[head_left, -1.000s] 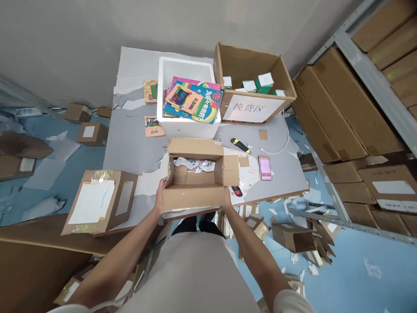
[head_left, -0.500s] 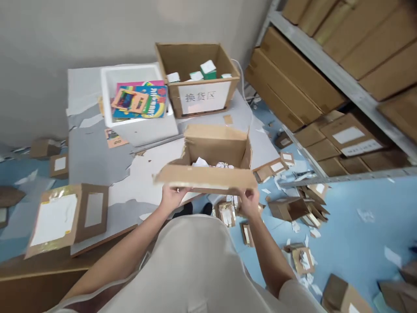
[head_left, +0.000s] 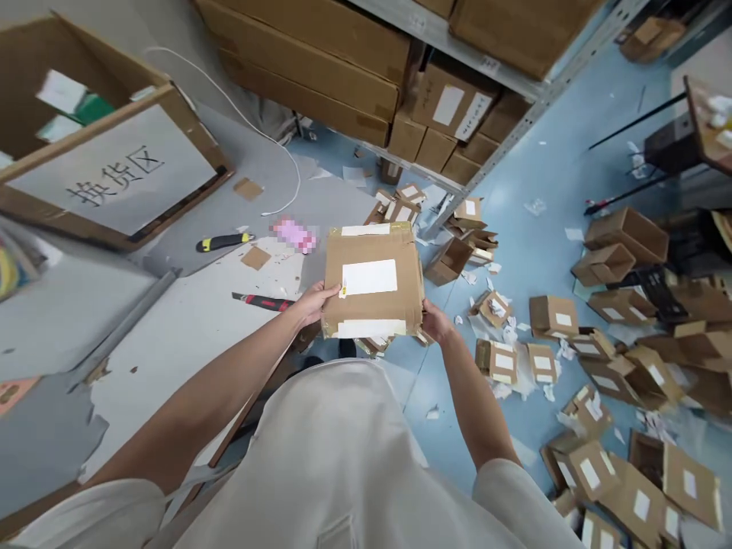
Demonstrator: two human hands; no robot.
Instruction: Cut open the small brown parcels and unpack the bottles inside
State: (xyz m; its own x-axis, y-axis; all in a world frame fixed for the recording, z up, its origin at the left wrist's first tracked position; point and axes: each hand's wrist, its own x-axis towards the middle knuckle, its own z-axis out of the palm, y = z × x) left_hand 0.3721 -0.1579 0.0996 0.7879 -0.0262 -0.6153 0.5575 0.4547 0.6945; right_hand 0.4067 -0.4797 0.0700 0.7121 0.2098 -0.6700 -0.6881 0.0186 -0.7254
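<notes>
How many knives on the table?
2. The black-and-yellow knife lies near the box with the handwritten sign; the red-and-black knife lies beside the left hand. The left forearm may hide others.

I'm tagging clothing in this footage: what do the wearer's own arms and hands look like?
The left sleeve and right sleeve are short, loose and pale off-white, with no markings visible. Below them the arms are uncovered. The left hand and right hand are bare, with no gloves or watch visible.
</notes>
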